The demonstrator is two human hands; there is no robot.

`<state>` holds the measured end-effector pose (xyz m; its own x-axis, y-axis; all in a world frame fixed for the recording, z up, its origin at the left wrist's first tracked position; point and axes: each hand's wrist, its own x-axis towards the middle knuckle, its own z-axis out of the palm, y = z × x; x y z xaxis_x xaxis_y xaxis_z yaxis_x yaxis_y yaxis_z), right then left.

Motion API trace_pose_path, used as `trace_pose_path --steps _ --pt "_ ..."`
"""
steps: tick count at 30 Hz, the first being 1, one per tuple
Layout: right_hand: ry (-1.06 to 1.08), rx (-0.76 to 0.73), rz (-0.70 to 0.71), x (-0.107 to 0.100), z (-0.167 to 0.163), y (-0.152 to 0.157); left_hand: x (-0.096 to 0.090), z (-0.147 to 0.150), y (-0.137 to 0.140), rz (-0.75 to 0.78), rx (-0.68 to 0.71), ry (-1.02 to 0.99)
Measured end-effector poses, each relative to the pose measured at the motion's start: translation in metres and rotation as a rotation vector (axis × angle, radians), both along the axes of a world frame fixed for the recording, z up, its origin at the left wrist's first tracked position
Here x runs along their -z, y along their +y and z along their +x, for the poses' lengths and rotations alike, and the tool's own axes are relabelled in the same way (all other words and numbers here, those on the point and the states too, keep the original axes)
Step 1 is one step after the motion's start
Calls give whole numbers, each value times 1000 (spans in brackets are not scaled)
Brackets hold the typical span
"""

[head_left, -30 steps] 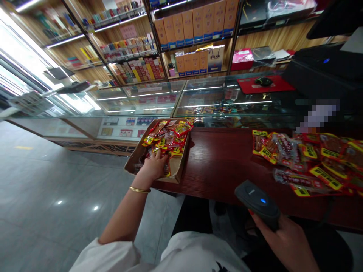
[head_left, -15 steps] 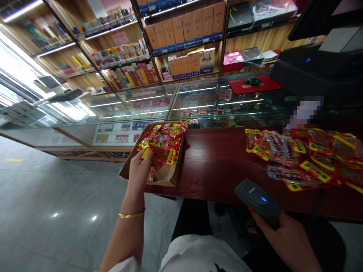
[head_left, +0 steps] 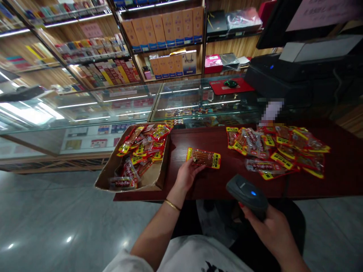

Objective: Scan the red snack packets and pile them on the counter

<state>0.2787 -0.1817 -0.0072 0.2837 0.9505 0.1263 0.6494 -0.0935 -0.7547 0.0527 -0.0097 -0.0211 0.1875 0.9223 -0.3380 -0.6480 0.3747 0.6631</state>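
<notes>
My left hand (head_left: 187,174), with a gold bangle at the wrist, is closed on the near-left edge of a red-and-yellow snack packet (head_left: 208,158). Brown strips show through the packet's clear front. It is over the dark red wooden counter (head_left: 181,140), to the right of an open cardboard box (head_left: 155,180) holding several similar packets. In my right hand (head_left: 273,230) is a dark grey barcode scanner (head_left: 245,194) with a blue light on top, its head pointing up and left towards the packet. A pile of snack packets (head_left: 279,149) lies on the counter's right side.
Behind the counter runs a glass display case (head_left: 124,104). A red mat (head_left: 218,87) with a computer mouse (head_left: 230,83) lies on it. Black till equipment (head_left: 286,79) stands at the right. Shelves of orange boxes (head_left: 167,32) line the back wall.
My left hand has moved right, from the cardboard box to over the counter, bringing the snack packet with it. The scanner stays in my right hand. The view has shifted right.
</notes>
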Motion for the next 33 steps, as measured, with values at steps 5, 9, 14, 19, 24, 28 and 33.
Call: trace_pose_path --steps 5,9,14,19,24,28,33 --pt "23 2 3 1 0 1 23 2 -3 147 -48 101" --pt "31 -4 11 1 -1 4 29 6 -10 208 -90 284" --pt "19 -1 13 4 -1 4 22 3 -8 269 25 213" --pt "21 2 3 4 0 3 21 -1 -1 330 62 210" --pt "1 -15 26 1 0 4 34 2 -1 426 -33 438" --pt "-15 -56 25 1 -2 4 37 4 -2 420 -7 408" --pt "-38 -74 3 2 -7 5 36 8 -3 452 23 480"
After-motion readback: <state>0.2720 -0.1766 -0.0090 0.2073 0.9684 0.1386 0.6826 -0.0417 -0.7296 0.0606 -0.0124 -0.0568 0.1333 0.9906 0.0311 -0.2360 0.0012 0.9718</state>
